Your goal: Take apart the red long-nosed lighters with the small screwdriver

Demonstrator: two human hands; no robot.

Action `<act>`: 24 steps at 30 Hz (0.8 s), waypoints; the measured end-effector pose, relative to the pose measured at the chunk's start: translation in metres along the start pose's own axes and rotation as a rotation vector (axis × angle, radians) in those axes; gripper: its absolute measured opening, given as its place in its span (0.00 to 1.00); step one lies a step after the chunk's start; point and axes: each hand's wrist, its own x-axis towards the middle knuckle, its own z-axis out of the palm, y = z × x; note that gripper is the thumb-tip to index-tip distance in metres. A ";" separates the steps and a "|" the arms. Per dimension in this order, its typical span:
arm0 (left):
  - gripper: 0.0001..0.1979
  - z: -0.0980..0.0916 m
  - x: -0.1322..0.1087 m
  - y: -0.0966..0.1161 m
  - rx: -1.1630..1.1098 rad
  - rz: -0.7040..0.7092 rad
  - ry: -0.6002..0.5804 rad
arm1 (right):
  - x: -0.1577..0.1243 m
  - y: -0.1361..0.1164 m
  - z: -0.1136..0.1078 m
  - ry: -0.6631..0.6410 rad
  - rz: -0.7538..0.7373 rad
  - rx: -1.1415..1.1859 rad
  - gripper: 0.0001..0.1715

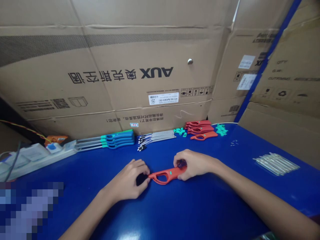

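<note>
An orange-red lighter handle (pixel 170 174) with a trigger opening and a small green piece lies level just over the blue table, between my hands. My left hand (pixel 132 181) pinches its narrow tip between thumb and fingers. Around its wide end, my right hand (pixel 191 165) is closed. A dark purple, shiny piece (pixel 182 163) shows under the right fingers, against the handle; its kind is not clear. Behind stand stacked red lighter handles (pixel 200 130), small green caps (pixel 180 132), green star-like parts (pixel 221 130) and metal tubes with wires (pixel 160 136).
Blue long-necked lighters (pixel 120 139) are stacked at the back left, beside a white power strip (pixel 37 156) with plugs. Clear tube-like parts (pixel 276 163) lie at the right, near tiny pale pieces (pixel 234 143). Cardboard walls (pixel 112 50) enclose the blue table (pixel 160 213).
</note>
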 end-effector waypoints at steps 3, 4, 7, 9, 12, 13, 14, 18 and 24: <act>0.04 -0.002 -0.001 -0.002 -0.001 0.015 0.014 | 0.000 -0.002 -0.001 -0.001 -0.009 0.000 0.18; 0.04 -0.002 -0.001 -0.002 0.000 0.020 0.018 | 0.000 -0.003 -0.001 -0.003 -0.015 -0.002 0.17; 0.04 -0.003 -0.002 -0.004 0.006 0.029 0.018 | 0.000 -0.004 0.000 -0.004 -0.024 -0.010 0.16; 0.04 -0.003 -0.002 -0.004 0.015 0.027 0.009 | 0.000 -0.004 0.001 -0.009 -0.029 -0.011 0.16; 0.03 -0.004 -0.002 -0.003 0.028 0.028 0.000 | 0.000 -0.003 0.003 -0.011 -0.038 -0.014 0.16; 0.03 -0.004 -0.002 -0.002 0.031 0.031 -0.001 | 0.001 -0.003 0.003 -0.009 -0.041 -0.017 0.16; 0.03 -0.004 -0.002 -0.002 0.033 0.036 -0.002 | 0.001 -0.002 0.003 -0.006 -0.044 -0.020 0.16; 0.03 -0.003 -0.002 -0.002 0.034 0.044 0.000 | 0.001 -0.002 0.005 0.003 -0.049 -0.028 0.16; 0.04 -0.005 -0.001 -0.001 0.049 0.041 -0.037 | 0.002 -0.002 0.005 -0.010 -0.038 -0.058 0.14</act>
